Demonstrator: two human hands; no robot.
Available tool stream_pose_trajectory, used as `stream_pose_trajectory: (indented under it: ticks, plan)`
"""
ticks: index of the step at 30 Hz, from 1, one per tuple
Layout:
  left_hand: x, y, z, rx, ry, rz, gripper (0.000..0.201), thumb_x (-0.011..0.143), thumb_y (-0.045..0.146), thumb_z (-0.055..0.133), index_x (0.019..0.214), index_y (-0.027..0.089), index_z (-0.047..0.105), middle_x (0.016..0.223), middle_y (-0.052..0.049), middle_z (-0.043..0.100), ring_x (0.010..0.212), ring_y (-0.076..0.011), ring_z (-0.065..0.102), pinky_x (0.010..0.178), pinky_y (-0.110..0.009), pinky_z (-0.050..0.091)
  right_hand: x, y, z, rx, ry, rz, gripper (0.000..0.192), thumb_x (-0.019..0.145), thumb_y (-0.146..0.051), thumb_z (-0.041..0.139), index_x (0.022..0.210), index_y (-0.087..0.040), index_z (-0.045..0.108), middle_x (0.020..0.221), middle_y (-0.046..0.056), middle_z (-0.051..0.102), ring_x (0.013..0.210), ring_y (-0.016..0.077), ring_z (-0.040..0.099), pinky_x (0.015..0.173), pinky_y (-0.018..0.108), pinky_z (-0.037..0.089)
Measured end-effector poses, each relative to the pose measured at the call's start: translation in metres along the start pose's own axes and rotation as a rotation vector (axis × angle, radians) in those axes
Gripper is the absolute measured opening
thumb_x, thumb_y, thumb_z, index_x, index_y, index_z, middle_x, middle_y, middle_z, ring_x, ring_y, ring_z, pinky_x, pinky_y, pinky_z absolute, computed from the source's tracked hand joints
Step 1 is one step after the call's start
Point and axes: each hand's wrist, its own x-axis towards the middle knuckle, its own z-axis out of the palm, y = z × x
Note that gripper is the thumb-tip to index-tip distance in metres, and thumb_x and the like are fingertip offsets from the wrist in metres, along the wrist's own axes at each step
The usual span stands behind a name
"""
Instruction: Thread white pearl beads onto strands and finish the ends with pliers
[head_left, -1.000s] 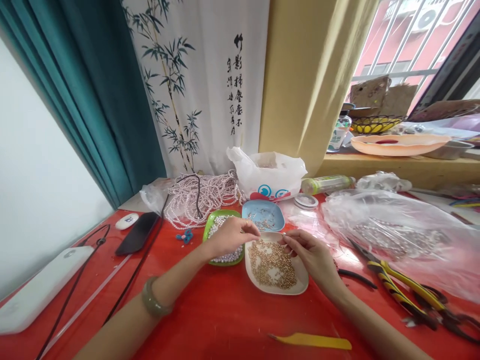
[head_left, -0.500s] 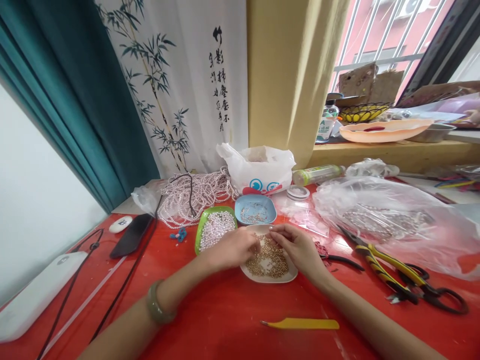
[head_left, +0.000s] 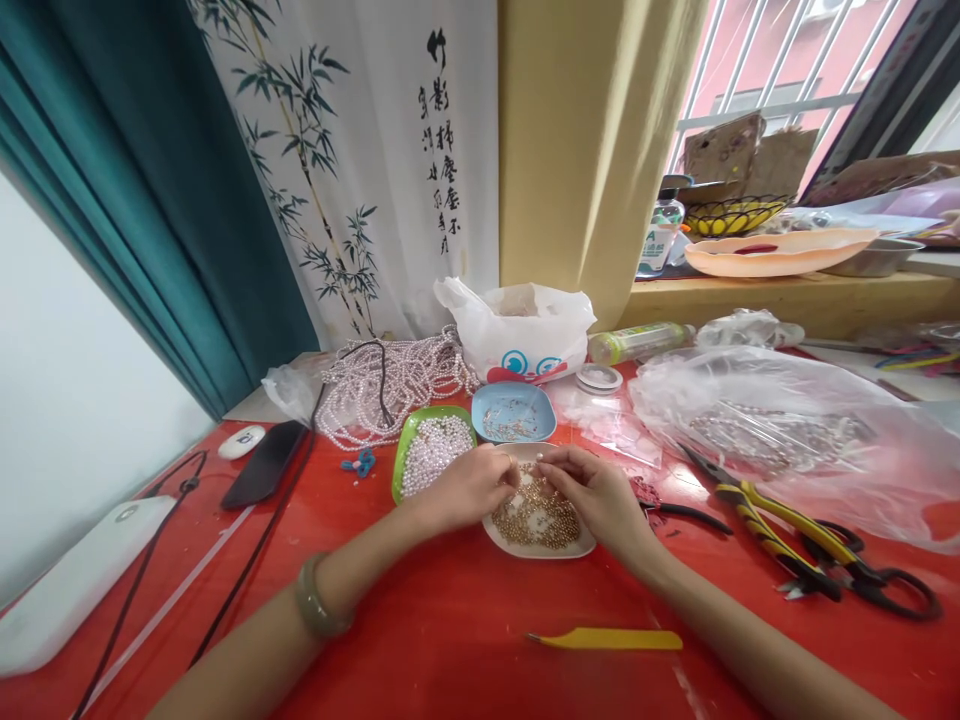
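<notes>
Both hands are over a white dish (head_left: 540, 551) of small gold beads (head_left: 544, 520). My right hand (head_left: 592, 490) is at the dish's right side, thumb and forefinger pinched on a tiny white pearl bead (head_left: 539, 458). Across from it, my left hand (head_left: 472, 487) is closed at the dish's left edge, fingertips together; whatever they hold is too small to make out. A green dish (head_left: 409, 450) of white pearl beads (head_left: 435, 450) lies partly behind my left hand. Beyond the white dish stands a blue dish (head_left: 480, 410) with small metal pieces in it.
Yellow tweezers (head_left: 611, 639) lie near the front. To the right are yellow-and-black pliers (head_left: 772, 530), scissors (head_left: 892, 590) and a clear plastic bag (head_left: 750, 370). Strung pearls (head_left: 367, 390) and a white carrier bag (head_left: 517, 325) stand behind; a black phone (head_left: 264, 465) lies left.
The view has shifted slightly. My left hand's fingers have moved a little over the dish, while my right hand stays in nearly the same place with the white bead.
</notes>
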Motion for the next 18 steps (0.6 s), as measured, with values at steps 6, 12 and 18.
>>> stream_pose_trajectory:
  ticks: [6,12,18]
  plan:
    - [0.001,0.001,-0.001,-0.238,0.089,-0.086,0.016,0.073,0.018,0.053,0.088,0.017,0.058,0.083,-0.003,0.063,0.077,-0.0151,0.057,0.071,-0.025,0.043,-0.002,-0.001,-0.001,-0.406,-0.042,-0.141,0.014,0.077,-0.027,0.047,0.074,-0.02,0.059,0.066,0.0,0.063,0.053,0.0128,0.054,0.053,0.024,0.039]
    - [0.001,0.005,-0.003,-0.302,0.121,-0.037,0.013,0.075,0.021,0.054,0.081,0.017,0.064,0.083,-0.003,0.065,0.079,-0.0154,0.058,0.071,-0.024,0.043,-0.006,-0.004,0.003,-0.558,-0.109,-0.199,0.022,0.081,-0.03,0.042,0.078,-0.022,0.061,0.072,0.001,0.065,0.055,0.0131,0.054,0.053,0.024,0.037]
    - [-0.003,-0.006,-0.03,-0.195,0.151,-0.038,0.013,0.074,0.025,0.055,0.077,0.017,0.065,0.079,-0.003,0.064,0.074,-0.0143,0.057,0.068,-0.024,0.041,-0.005,-0.004,0.003,-0.545,-0.069,-0.2,0.017,0.078,-0.027,0.043,0.075,-0.022,0.059,0.068,0.001,0.064,0.054,0.0135,0.054,0.053,0.025,0.038]
